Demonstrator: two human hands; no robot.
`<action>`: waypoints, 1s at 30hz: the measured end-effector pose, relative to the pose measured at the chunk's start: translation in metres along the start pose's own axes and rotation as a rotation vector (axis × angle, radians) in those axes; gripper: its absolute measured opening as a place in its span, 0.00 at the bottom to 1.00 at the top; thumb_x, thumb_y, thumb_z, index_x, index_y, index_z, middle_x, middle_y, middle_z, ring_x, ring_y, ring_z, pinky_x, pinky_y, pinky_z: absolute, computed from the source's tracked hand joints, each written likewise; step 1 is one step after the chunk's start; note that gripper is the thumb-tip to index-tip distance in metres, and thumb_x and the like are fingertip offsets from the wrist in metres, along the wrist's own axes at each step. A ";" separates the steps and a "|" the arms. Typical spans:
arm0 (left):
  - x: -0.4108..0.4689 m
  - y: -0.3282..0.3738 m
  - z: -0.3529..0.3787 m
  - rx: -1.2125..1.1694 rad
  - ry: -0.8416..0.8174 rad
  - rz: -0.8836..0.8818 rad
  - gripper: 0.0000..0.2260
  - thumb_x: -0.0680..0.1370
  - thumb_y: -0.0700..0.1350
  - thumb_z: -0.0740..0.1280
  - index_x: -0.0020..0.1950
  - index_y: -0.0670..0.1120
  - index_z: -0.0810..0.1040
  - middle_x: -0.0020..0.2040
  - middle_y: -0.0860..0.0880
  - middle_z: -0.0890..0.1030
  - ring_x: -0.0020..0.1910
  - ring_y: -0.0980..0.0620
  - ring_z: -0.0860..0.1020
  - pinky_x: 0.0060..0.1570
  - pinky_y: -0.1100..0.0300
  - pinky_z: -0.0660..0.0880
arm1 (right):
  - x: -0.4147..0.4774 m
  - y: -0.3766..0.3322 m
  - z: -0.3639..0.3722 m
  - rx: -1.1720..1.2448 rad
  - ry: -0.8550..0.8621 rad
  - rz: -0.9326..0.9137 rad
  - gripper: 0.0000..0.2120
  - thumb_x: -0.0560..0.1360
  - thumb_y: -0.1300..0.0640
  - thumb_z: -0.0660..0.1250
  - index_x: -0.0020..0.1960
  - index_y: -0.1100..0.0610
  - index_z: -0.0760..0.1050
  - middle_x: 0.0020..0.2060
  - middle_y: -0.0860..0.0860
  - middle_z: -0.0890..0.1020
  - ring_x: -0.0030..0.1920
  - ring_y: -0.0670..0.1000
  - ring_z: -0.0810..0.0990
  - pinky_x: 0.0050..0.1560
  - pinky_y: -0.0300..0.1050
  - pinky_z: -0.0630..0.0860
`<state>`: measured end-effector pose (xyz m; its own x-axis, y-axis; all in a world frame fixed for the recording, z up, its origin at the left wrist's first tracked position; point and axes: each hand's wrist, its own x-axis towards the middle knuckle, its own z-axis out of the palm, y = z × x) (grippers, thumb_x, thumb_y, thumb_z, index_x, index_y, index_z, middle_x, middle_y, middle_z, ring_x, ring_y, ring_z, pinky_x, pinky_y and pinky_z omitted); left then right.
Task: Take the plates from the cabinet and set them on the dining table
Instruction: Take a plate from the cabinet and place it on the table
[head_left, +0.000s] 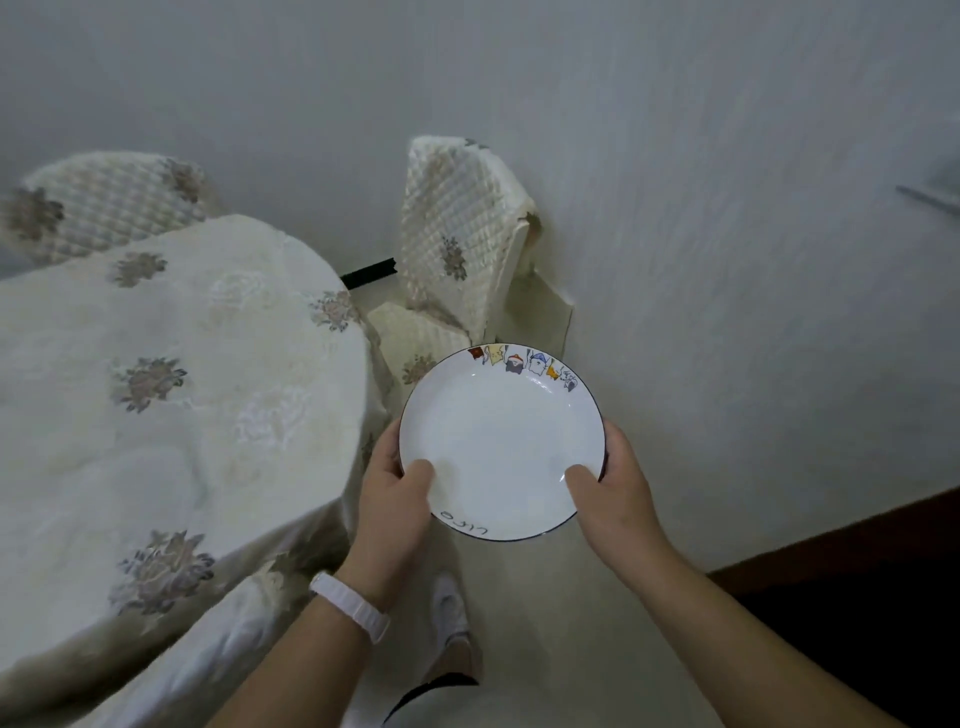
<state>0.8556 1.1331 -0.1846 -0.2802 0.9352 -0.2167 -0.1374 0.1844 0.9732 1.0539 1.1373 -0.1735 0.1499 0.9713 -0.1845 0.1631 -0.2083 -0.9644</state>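
Note:
A white plate (501, 441) with a dark rim, small coloured cartoon figures on its far edge and handwriting on its near edge is held level above the floor. My left hand (395, 488) grips its left edge, thumb on the inside. My right hand (610, 486) grips the right edge the same way. The dining table (156, 374), under a cream cloth with floral patches, lies to the left of the plate, its rounded corner close to my left hand. No cabinet is in view.
A chair (457, 244) with a quilted cream cover stands just beyond the plate, against the wall. A second covered chair (109, 202) is behind the table at far left. Dark wooden furniture (857, 597) fills the lower right. My foot (452, 608) is on the pale floor.

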 end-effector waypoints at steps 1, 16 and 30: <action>0.015 0.002 -0.004 0.001 0.008 -0.007 0.25 0.72 0.35 0.60 0.66 0.53 0.75 0.57 0.55 0.82 0.56 0.51 0.80 0.49 0.53 0.80 | 0.014 -0.005 0.010 -0.017 -0.006 0.000 0.26 0.72 0.70 0.60 0.62 0.46 0.72 0.52 0.39 0.81 0.48 0.35 0.78 0.41 0.25 0.72; 0.197 0.059 -0.113 -0.069 0.213 0.033 0.26 0.71 0.36 0.60 0.63 0.59 0.75 0.60 0.53 0.81 0.56 0.51 0.80 0.47 0.55 0.79 | 0.171 -0.085 0.192 -0.090 -0.246 -0.113 0.27 0.66 0.59 0.59 0.63 0.42 0.72 0.52 0.39 0.81 0.54 0.43 0.79 0.49 0.41 0.78; 0.250 0.052 -0.173 -0.132 0.597 -0.008 0.27 0.75 0.30 0.58 0.66 0.56 0.75 0.56 0.57 0.83 0.54 0.53 0.81 0.49 0.52 0.80 | 0.262 -0.102 0.308 -0.256 -0.625 -0.139 0.26 0.69 0.63 0.60 0.64 0.44 0.71 0.50 0.37 0.80 0.51 0.38 0.79 0.45 0.36 0.76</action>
<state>0.6144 1.3244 -0.2012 -0.7575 0.5957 -0.2671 -0.2477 0.1163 0.9618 0.7767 1.4486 -0.1819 -0.4672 0.8586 -0.2110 0.3769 -0.0224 -0.9260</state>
